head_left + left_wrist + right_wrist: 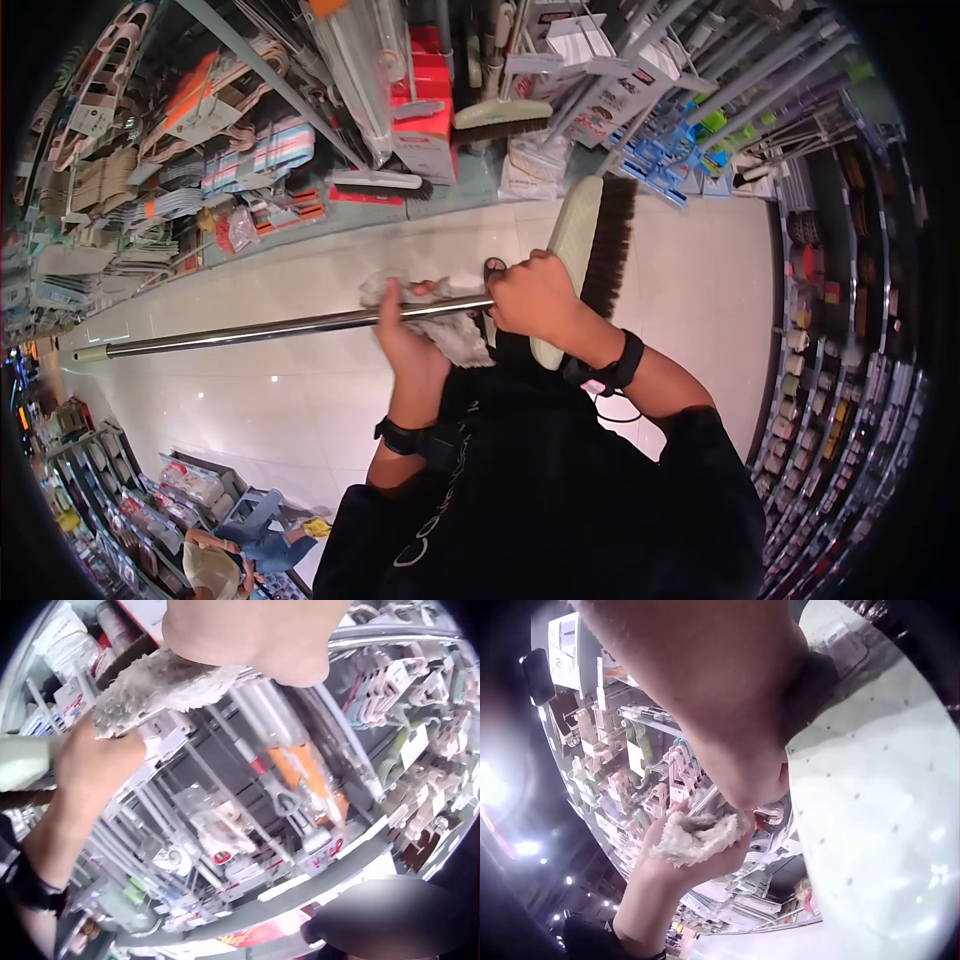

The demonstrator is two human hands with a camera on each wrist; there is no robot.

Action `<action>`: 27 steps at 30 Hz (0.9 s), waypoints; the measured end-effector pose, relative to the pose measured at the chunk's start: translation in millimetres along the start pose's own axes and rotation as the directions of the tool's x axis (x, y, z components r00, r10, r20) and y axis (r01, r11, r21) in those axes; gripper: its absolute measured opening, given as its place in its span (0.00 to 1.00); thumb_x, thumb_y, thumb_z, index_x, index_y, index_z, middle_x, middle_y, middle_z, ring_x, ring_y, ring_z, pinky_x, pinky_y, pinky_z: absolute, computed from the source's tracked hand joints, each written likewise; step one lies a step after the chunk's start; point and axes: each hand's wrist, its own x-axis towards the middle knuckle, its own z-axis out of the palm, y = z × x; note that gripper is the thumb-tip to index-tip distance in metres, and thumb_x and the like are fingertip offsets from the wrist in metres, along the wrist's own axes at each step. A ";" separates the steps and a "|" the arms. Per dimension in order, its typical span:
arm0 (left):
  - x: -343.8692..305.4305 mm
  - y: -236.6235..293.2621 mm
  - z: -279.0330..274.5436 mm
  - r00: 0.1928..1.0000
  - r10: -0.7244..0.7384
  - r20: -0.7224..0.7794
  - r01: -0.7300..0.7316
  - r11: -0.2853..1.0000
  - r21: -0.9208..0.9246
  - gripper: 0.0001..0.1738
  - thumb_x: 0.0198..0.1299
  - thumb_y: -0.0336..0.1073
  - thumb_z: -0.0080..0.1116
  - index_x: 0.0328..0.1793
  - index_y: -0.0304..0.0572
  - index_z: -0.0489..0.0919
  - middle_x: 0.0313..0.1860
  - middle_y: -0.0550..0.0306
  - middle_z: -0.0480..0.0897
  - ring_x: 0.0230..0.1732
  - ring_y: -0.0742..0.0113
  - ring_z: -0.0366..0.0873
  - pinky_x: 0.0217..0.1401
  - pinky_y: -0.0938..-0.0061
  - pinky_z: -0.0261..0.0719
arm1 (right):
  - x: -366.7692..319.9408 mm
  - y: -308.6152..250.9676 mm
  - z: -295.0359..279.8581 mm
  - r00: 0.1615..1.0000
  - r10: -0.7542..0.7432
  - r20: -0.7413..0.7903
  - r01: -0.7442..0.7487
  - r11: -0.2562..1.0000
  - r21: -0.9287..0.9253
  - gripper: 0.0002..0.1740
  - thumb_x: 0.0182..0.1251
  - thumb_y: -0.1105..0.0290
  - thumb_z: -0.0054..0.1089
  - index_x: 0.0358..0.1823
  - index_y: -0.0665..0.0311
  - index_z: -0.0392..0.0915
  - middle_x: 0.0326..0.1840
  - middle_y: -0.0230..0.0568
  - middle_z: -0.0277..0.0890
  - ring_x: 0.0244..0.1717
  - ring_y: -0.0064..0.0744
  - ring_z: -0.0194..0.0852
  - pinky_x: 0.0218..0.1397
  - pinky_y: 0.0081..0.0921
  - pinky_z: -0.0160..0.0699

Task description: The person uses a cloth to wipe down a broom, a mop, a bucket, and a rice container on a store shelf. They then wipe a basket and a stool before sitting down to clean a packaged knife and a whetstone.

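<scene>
A broom lies across in front of me in the head view, its shiny metal handle [240, 333] running left to a pale end cap. Its pale green head [570, 235], with dark brown bristles [612, 240], is at the right. My right hand [540, 295] grips the handle close to that head. Farther left along the handle, my left hand [412, 350] holds a fluffy grey-white cloth [460, 340] around the metal. In the left wrist view the cloth [161, 686] hangs under the left hand [251, 637]. The pale broom head [877, 795] fills the right of the right wrist view.
Racks with brooms [500, 115], mops and hangers [100, 80] line the far side. Shelves of small goods [830, 400] stand at the right. Light floor tiles [250, 400] lie below. Another person [225, 560] is at the lower left.
</scene>
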 end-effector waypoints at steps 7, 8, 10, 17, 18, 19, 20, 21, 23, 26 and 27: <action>-12.1 109.0 -26.7 0.904 0.426 0.037 -0.427 0.903 0.045 0.10 0.60 0.43 0.53 0.35 0.47 0.71 0.25 0.63 0.75 0.32 0.68 0.75 0.43 0.63 0.78 | -51.5 44.3 35.0 0.993 0.092 0.076 -0.088 0.995 -0.057 0.08 0.39 0.64 0.56 0.18 0.59 0.79 0.18 0.44 0.77 0.23 0.41 0.79 0.40 0.33 0.75; -19.1 119.7 -24.7 0.911 0.410 0.031 -0.412 0.910 0.041 0.10 0.60 0.42 0.53 0.35 0.46 0.71 0.26 0.64 0.74 0.35 0.67 0.75 0.46 0.60 0.76 | -60.0 53.8 42.8 0.987 0.136 0.081 -0.130 0.989 -0.070 0.07 0.39 0.65 0.56 0.19 0.59 0.79 0.18 0.44 0.77 0.23 0.41 0.79 0.40 0.33 0.75; -19.9 134.8 -30.6 0.886 0.463 0.037 -0.464 0.882 0.075 0.09 0.60 0.41 0.53 0.35 0.45 0.71 0.27 0.63 0.74 0.35 0.67 0.74 0.49 0.59 0.75 | -77.4 71.3 51.2 0.985 0.149 0.093 -0.142 0.987 -0.071 0.08 0.39 0.65 0.55 0.19 0.59 0.79 0.18 0.44 0.77 0.22 0.42 0.78 0.41 0.33 0.75; -25.4 161.7 -34.7 0.826 0.520 0.220 -0.520 0.852 -0.060 0.09 0.59 0.39 0.52 0.36 0.41 0.71 0.28 0.60 0.74 0.37 0.65 0.74 0.55 0.54 0.72 | -175.9 145.3 70.0 0.949 0.273 0.161 -0.250 0.957 -0.146 0.06 0.42 0.66 0.54 0.20 0.58 0.79 0.23 0.45 0.78 0.27 0.42 0.78 0.44 0.34 0.73; -29.1 152.3 -24.6 0.833 0.486 0.266 -0.489 0.870 -0.060 0.15 0.59 0.44 0.50 0.42 0.41 0.71 0.36 0.57 0.74 0.43 0.62 0.72 0.58 0.52 0.68 | -193.9 157.2 71.5 0.949 0.256 0.185 -0.222 0.957 -0.188 0.07 0.43 0.65 0.55 0.21 0.58 0.79 0.21 0.44 0.78 0.26 0.42 0.78 0.43 0.33 0.73; -34.8 144.2 -18.2 0.837 0.455 0.304 -0.463 0.885 -0.050 0.21 0.59 0.50 0.48 0.48 0.40 0.71 0.44 0.55 0.75 0.50 0.59 0.71 0.62 0.50 0.64 | -208.4 169.7 84.1 0.928 0.330 0.174 -0.291 0.931 -0.219 0.06 0.40 0.65 0.57 0.22 0.56 0.78 0.21 0.40 0.77 0.28 0.40 0.77 0.43 0.34 0.72; -40.1 139.3 -16.9 0.844 0.420 0.334 -0.435 0.900 -0.031 0.27 0.59 0.55 0.46 0.54 0.40 0.71 0.52 0.52 0.76 0.56 0.56 0.69 0.65 0.48 0.59 | -222.2 174.1 79.9 0.923 0.358 0.142 -0.334 0.927 -0.171 0.05 0.40 0.66 0.57 0.21 0.57 0.78 0.20 0.40 0.77 0.26 0.41 0.77 0.42 0.35 0.72; -33.7 136.1 -17.8 0.868 0.410 0.282 -0.403 0.911 -0.084 0.33 0.57 0.56 0.46 0.63 0.42 0.66 0.62 0.48 0.70 0.64 0.51 0.63 0.69 0.50 0.53 | -235.9 182.8 83.7 0.937 0.341 0.077 -0.333 0.937 -0.102 0.05 0.39 0.67 0.57 0.21 0.57 0.78 0.20 0.41 0.77 0.25 0.42 0.76 0.41 0.35 0.73; 7.2 132.6 -54.3 0.664 0.341 0.665 -0.241 0.940 -0.242 0.36 0.54 0.51 0.51 0.68 0.42 0.60 0.65 0.47 0.66 0.66 0.49 0.61 0.70 0.53 0.52 | -254.2 196.1 83.7 0.940 0.335 0.067 -0.330 0.941 -0.077 0.05 0.39 0.67 0.58 0.20 0.59 0.77 0.19 0.43 0.76 0.25 0.44 0.75 0.40 0.36 0.74; -32.9 68.9 6.6 0.620 0.297 0.726 -0.488 0.870 0.061 0.48 0.48 0.34 0.60 0.75 0.49 0.48 0.68 0.49 0.61 0.67 0.52 0.60 0.68 0.58 0.59 | -270.7 204.7 88.7 0.937 0.349 0.028 -0.346 0.935 -0.075 0.06 0.40 0.66 0.59 0.19 0.60 0.77 0.18 0.44 0.76 0.23 0.47 0.74 0.38 0.36 0.75; -38.6 53.3 13.4 0.620 0.296 0.726 -0.517 0.851 0.094 0.54 0.45 0.28 0.62 0.76 0.52 0.43 0.69 0.50 0.59 0.68 0.54 0.59 0.67 0.59 0.61 | -271.5 205.9 90.6 0.940 0.342 0.017 -0.340 0.939 -0.056 0.06 0.41 0.66 0.60 0.19 0.60 0.77 0.19 0.44 0.76 0.22 0.47 0.74 0.38 0.36 0.75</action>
